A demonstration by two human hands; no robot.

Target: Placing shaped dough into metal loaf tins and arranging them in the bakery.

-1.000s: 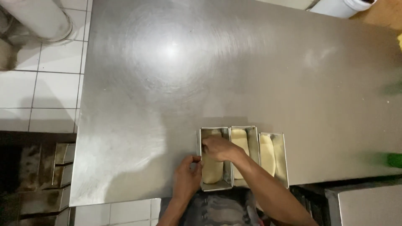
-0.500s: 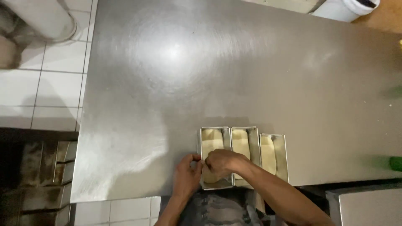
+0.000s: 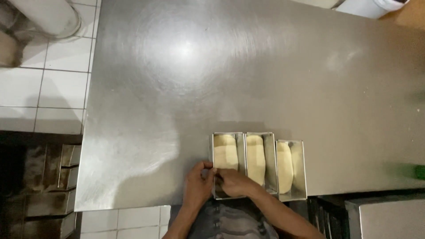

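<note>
Three metal loaf tins stand side by side near the front edge of a steel table (image 3: 221, 79), each with pale dough inside. My left hand (image 3: 198, 183) grips the near left corner of the left tin (image 3: 212, 148). My right hand (image 3: 232, 181) rests on the near end of that same tin, covering the dough's near part. The dough in the left tin (image 3: 226, 151) shows at its far half. The middle tin (image 3: 269, 155) and right tin (image 3: 302, 163) sit untouched to the right, the right one set slightly nearer to me.
White floor tiles (image 3: 57, 84) lie left of the table. A dark metal rack (image 3: 40, 177) stands at lower left. A green object (image 3: 418, 170) sits blurred at the right edge. A steel surface (image 3: 389, 219) is at lower right.
My right hand has drawn back from inside the left tin toward its near end, uncovering more dough. My left hand stayed at the tin's near left corner.
</note>
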